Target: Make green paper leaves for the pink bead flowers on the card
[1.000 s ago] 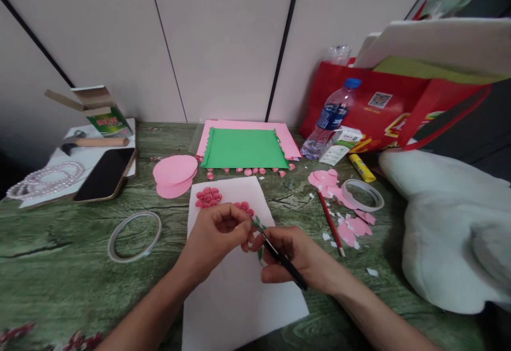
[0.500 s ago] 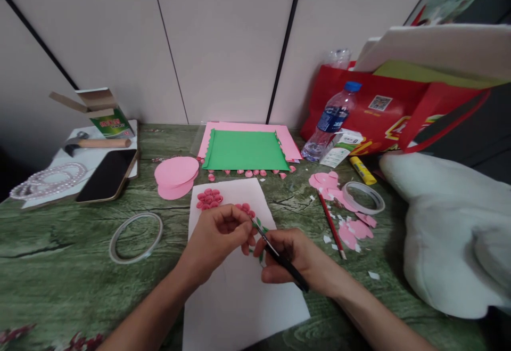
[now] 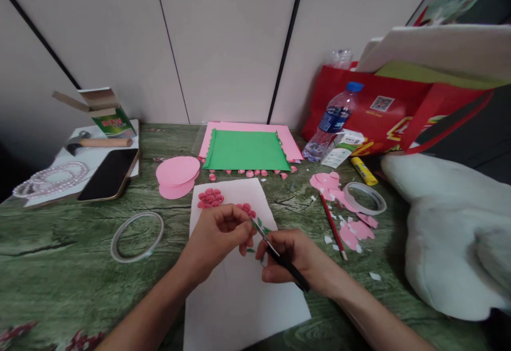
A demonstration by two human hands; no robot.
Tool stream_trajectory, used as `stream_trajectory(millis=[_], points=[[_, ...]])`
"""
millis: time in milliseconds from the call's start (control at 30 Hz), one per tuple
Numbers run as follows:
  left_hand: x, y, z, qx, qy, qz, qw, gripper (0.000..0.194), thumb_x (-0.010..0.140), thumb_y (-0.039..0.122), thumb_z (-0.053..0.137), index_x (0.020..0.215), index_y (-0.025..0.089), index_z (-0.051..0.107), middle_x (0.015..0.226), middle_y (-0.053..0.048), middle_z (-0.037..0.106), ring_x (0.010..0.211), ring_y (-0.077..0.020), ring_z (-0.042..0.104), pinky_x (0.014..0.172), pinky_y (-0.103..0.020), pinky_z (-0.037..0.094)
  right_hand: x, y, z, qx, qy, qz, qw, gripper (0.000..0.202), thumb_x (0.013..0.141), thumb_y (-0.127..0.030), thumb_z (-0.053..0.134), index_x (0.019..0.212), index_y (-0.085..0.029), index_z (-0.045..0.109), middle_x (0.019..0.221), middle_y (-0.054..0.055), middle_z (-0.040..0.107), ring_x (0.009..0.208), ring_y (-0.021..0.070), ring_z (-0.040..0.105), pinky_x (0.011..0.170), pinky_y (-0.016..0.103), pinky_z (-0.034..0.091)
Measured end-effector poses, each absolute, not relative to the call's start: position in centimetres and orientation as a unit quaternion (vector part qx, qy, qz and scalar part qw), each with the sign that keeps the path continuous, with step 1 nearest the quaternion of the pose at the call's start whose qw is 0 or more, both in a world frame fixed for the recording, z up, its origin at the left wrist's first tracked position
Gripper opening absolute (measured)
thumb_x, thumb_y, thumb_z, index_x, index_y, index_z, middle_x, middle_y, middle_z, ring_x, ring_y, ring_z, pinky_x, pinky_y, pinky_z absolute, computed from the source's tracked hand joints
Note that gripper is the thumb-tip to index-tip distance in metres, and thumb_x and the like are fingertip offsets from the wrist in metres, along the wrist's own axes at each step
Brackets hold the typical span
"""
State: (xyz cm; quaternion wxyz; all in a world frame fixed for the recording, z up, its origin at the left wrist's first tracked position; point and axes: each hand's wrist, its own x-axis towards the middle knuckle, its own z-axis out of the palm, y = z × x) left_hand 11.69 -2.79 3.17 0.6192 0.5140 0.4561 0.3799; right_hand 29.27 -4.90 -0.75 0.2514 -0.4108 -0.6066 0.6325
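Over the white sheet (image 3: pixel 239 308), my left hand (image 3: pixel 223 228) is closed in a pinch; what lies between its fingertips is too small to make out. My right hand (image 3: pixel 293 260) grips black-handled scissors (image 3: pixel 288 267), whose blades point up and left to the left fingertips. Rolled pink paper flowers (image 3: pixel 210 197) form a cluster on the upper left of the sheet. More pink flowers (image 3: pixel 244 208) show just beyond my left fingers, with small green leaves (image 3: pixel 266 229) to their right, partly hidden by my hands.
Green folded paper (image 3: pixel 247 150) lies at the back on pink sheets. Tape rolls (image 3: pixel 115 247) (image 3: pixel 381 205), pink circles (image 3: pixel 178 172) and a red pencil (image 3: pixel 332 226) surround the sheet. A phone (image 3: pixel 108 175) is left; a bottle (image 3: pixel 329 122), red bag (image 3: pixel 371 111) and white plush (image 3: pixel 435 255) are right.
The whole view has shifted very slightly. Both hands and the scissors hold nearly the same pose, with the blades still at my left fingertips.
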Motion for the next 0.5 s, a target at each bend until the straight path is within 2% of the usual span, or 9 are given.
stream_trajectory(millis=[500], points=[[11.36,-2.75,3.26,0.526,0.447,0.367,0.624,0.012,0.069,0.019,0.063,0.061,0.014,0.056,0.050,0.003,0.058,0.043,-0.0073,0.049,0.046,-0.021,0.040,29.18,-5.01,-0.81,-0.421,-0.593,0.642,0.242,0.036,0.064,-0.046,0.073,0.075,-0.015,0.057,0.049,-0.008,0.040,0.044,0.0051,0.028,0.041,0.019,0.021]])
